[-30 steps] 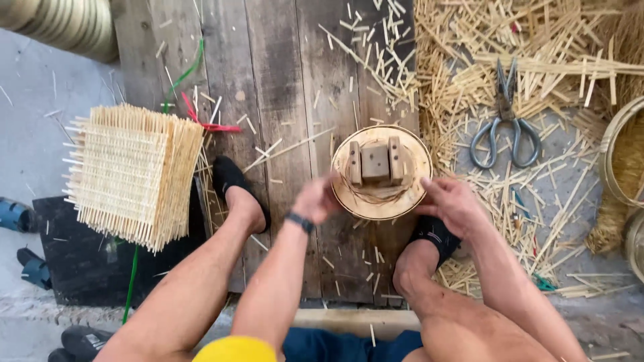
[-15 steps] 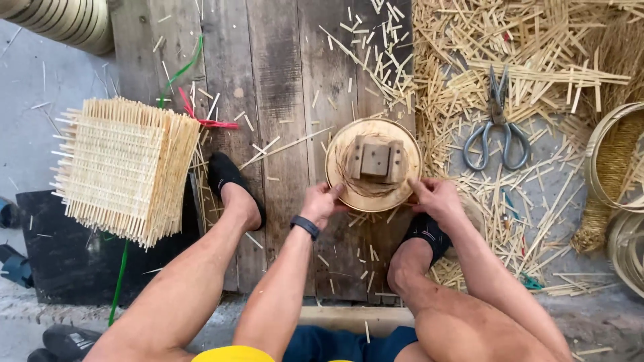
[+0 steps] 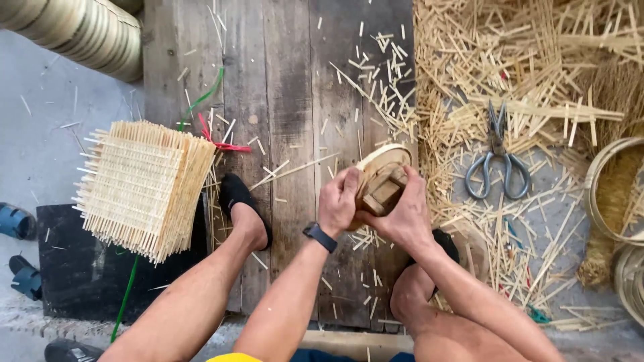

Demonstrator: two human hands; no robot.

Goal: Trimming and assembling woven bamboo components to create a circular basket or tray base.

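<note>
Wooden disc (image 3: 376, 167): round pale piece with a block fixed on it, lifted off the planks and tipped on edge, at centre of view between both hands.
Left hand (image 3: 337, 201): clamped on the disc's 9 o'clock rim, fingers curled round it; dark band on the wrist.
Right hand (image 3: 401, 213): clamped from 4 o'clock, thumb against the block (image 3: 384, 191).
Step in hand: looks like turning or checking the disc while it is held up; a firm two-handed hold seems needed, as the piece is tilted.
Plank floor (image 3: 288, 100): weathered boards under the hands, strewn with short offcuts.
Scissors (image 3: 498, 157): at 3 o'clock, well apart, lying on the litter.
Straw pile (image 3: 523, 60): at 1 to 2 o'clock, thick.
Woven mats (image 3: 144, 184): stacked at 9 o'clock, beyond the left foot (image 3: 245, 211).
Round frames (image 3: 614, 194): at 3 o'clock, right edge.
Obstruction: loose sticks lie beneath the hands; nothing else crowds them.
</note>
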